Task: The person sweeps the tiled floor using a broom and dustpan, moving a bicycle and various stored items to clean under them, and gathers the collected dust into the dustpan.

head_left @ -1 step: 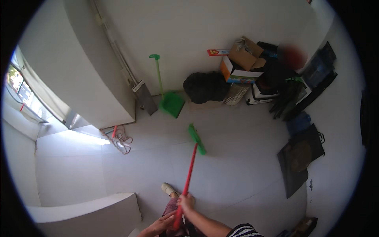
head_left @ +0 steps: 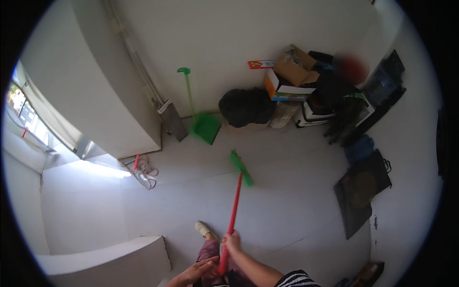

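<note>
A broom with a red handle [head_left: 234,210] and a green head [head_left: 241,167] slants away from me, its head down at the grey floor. Partway along the handle, my right hand [head_left: 232,243] is closed round it. My left hand [head_left: 200,270] is at the handle's near end, closed against it, with some fingers partly hidden. A green long-handled dustpan [head_left: 206,127] stands by the far wall, left of the broom head.
A dark bag [head_left: 246,106], cardboard box [head_left: 294,66] and other clutter line the far wall. Dark flat panels [head_left: 354,201] lie at the right wall. A coiled rope [head_left: 147,172] lies by the pillar [head_left: 114,91]. A low wall [head_left: 105,256] stands at near left.
The broom has shifted slightly right, and my right hand has moved a little right with it. The whole view has shifted slightly too.
</note>
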`<state>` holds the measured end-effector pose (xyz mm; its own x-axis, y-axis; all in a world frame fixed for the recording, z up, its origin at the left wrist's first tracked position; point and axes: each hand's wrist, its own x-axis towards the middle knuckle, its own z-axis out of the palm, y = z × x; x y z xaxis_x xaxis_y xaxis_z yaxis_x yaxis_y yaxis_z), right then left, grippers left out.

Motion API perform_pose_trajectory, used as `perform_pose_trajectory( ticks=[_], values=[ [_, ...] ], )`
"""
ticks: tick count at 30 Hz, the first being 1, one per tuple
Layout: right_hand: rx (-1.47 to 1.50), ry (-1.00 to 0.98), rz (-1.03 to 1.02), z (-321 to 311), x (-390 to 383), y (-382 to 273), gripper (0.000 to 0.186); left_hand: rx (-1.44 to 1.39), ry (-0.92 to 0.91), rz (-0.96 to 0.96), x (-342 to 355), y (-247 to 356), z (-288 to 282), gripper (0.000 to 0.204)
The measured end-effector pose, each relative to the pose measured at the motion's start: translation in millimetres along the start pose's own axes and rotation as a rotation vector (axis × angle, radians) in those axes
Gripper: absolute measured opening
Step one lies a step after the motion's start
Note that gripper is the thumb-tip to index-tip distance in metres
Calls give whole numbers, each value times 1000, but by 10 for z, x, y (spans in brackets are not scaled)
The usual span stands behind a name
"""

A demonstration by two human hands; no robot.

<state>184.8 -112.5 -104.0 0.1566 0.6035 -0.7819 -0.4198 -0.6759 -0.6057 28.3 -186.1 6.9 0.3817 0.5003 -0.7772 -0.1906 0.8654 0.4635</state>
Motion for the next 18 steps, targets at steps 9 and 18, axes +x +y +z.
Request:
perform_pose_trajectory(
  ticks=[9, 18],
  values=[
    [-188, 297, -142, -1445, 1175, -1414, 16, 182, 176, 11, 363, 1015, -682, 38],
    [-6, 338, -139, -1838, 2602, -2506, 12, 203, 299, 49, 803, 1779, -524, 40]
  ],
)
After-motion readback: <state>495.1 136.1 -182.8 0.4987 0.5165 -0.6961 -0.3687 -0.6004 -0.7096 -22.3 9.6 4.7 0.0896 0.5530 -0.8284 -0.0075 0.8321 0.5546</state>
